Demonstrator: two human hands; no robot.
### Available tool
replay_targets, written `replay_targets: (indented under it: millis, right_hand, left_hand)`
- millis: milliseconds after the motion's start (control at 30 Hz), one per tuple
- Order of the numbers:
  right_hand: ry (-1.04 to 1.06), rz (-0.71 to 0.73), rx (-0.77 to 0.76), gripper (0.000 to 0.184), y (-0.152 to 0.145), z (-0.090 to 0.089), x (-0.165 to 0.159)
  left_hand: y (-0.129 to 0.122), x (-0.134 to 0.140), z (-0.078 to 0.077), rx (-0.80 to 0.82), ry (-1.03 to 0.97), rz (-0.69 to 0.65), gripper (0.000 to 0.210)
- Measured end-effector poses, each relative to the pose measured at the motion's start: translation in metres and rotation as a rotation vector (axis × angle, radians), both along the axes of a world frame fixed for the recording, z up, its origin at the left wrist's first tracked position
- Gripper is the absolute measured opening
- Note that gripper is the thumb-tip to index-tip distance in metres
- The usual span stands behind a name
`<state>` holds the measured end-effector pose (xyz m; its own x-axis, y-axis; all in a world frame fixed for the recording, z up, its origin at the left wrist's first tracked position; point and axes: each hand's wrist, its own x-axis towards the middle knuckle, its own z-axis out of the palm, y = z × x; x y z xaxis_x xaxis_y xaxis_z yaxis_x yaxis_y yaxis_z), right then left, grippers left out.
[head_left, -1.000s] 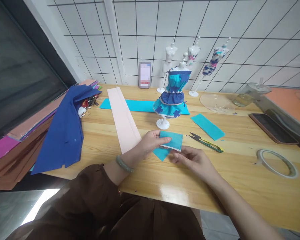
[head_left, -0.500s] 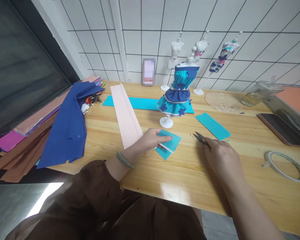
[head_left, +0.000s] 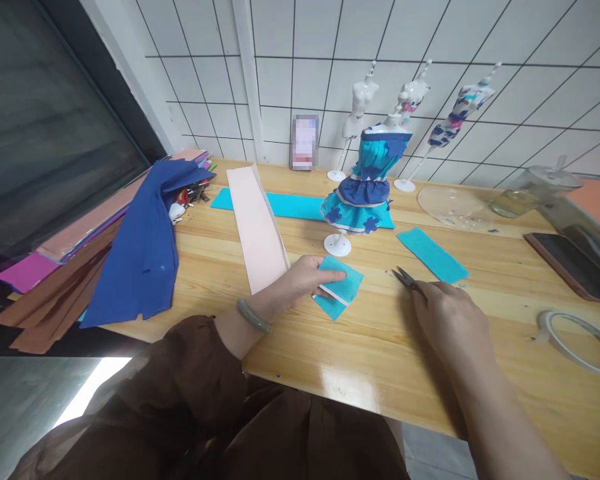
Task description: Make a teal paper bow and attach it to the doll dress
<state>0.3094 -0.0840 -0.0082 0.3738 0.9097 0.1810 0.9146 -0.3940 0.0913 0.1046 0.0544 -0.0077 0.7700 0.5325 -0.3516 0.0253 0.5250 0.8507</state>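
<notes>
My left hand [head_left: 313,277] pinches a small turquoise piece of crepe paper [head_left: 347,283], which has a white strip across it, thumb on top. Low over the table on the right, my right hand [head_left: 447,317] is closed around small dark scissors [head_left: 407,279], their pointed blades aimed to the left; the handles are hidden under my fingers. Just beyond the held piece stands a mini dress form [head_left: 367,177] in a tiered blue and turquoise dress, on a white round base. A turquoise paper rectangle [head_left: 433,255] lies past the scissors.
Pale pink paper [head_left: 260,230] overlaps a long turquoise strip [head_left: 300,207]. Blue paper [head_left: 140,260] drapes over a stack at left. A tape roll [head_left: 580,340], a dark phone [head_left: 575,267] and a clear cup [head_left: 525,190] are on the right. Other dress forms [head_left: 463,110] stand by the wall.
The view has shifted slightly, so most things on the table sit a little further right. Both hands keep their holds on the paper and the scissors.
</notes>
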Motion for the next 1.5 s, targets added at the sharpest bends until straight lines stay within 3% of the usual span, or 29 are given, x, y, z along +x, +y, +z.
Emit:
replay_targets:
  millis: [67,133,233,333,433,700,1500]
  right_hand:
    - [0.077,-0.039,-0.002,0.032,0.002,0.002,-0.002]
    - [0.247,-0.072,0.096,0.032,0.003,0.004,-0.006]
    - [0.720,-0.036,0.242,0.033,0.005,0.007,-0.017]
    - [1.165,0.019,0.117,0.040,0.003,0.012,-0.028]
    - [1.370,0.060,-0.018,0.041,0.001,0.016,-0.034]
    - [1.483,0.115,-0.139,0.040,0.001,0.023,-0.038]
    - [1.576,0.112,-0.106,0.040,0.006,0.014,-0.045]
  left_hand:
    - [0.000,0.000,0.001,-0.012,-0.005,0.004,0.033]
    - [-0.002,-0.001,0.003,-0.017,-0.005,0.001,0.034]
    - [-0.003,-0.001,0.006,-0.016,-0.005,-0.008,0.033]
    - [-0.004,0.000,0.006,-0.012,0.002,-0.013,0.032]
    - [-0.003,0.000,0.005,-0.002,0.025,-0.024,0.031]
    - [-0.002,0.000,0.003,0.055,0.048,-0.082,0.027]
    - [-0.009,0.001,0.011,0.158,0.081,-0.108,0.018]
